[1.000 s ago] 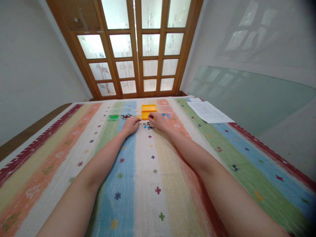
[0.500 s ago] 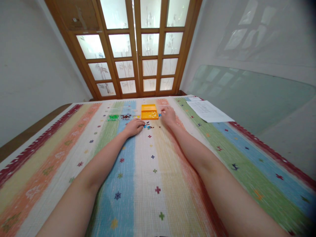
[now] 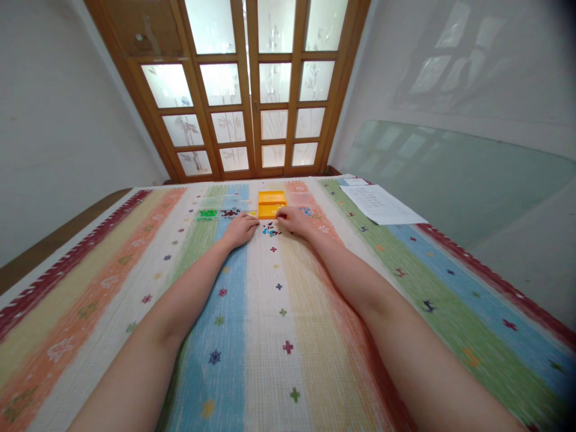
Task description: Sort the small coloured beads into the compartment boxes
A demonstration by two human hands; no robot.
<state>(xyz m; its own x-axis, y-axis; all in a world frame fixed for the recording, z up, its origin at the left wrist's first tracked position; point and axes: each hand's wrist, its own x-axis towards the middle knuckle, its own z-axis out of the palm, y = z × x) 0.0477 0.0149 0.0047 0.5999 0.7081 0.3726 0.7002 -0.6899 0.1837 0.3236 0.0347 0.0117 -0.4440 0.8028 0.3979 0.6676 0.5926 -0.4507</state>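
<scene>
A small pile of mixed blue, dark and red beads (image 3: 271, 230) lies on the striped tablecloth between my hands. My left hand (image 3: 242, 229) rests just left of the pile, fingers curled together; what they hold, if anything, is hidden. My right hand (image 3: 294, 221) is pinched at the pile's upper right, over the front right corner of an open yellow box (image 3: 269, 211). Whatever is in that pinch is too small to name. Pale beads lie in the box, partly covered by the right hand.
Left of the box is an open clear case holding green beads (image 3: 207, 214) and dark red beads (image 3: 230, 213). Another clear case with blue beads (image 3: 307, 211) stands behind my right hand. A printed paper sheet (image 3: 382, 204) lies at the table's right edge.
My right hand has moved left and slightly nearer, from the clear case on the right to the bead pile. My left hand has drawn back a little to the left of the pile.
</scene>
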